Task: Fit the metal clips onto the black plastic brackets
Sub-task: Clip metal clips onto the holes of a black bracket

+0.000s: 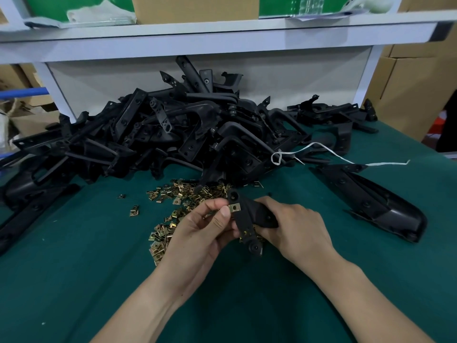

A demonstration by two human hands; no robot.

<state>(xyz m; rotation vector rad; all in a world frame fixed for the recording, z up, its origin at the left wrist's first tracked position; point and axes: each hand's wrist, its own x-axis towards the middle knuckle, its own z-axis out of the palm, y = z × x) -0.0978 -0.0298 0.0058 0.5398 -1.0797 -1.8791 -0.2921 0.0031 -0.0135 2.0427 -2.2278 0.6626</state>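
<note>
**A:** Closest in, two bare forearms reach out over the green worktop. The left hand pinches a brass-coloured clip between thumb and forefinger.

**B:** And where is that clip?

**A:** Right against the left edge of the bracket, near its upper end, with the clip's hole facing us. I can't tell whether it's pushed fully home.

**B:** The right hand?

**A:** The right hand curls round the bracket's right side, fingers wrapped underneath. The bracket is tilted, with a round boss at each end.

**B:** What's under it?

**A:** Loose clips, scattered on the worktop beneath and just beyond both hands. Two strays lie apart to the left.

**B:** Further back?

**A:** A big heap of black brackets, tangled every which way, its front edge touching the loose clips. A white string trails off the heap's right side across the worktop.

**B:** Anything off to the right?

**A:** One long black part, lying flat by itself, with the string's end draped across its far tip.

**B:** And behind all that?

**A:** A pale shelf runs across above the heap, carrying a cardboard box with green sheets on either side.
</note>
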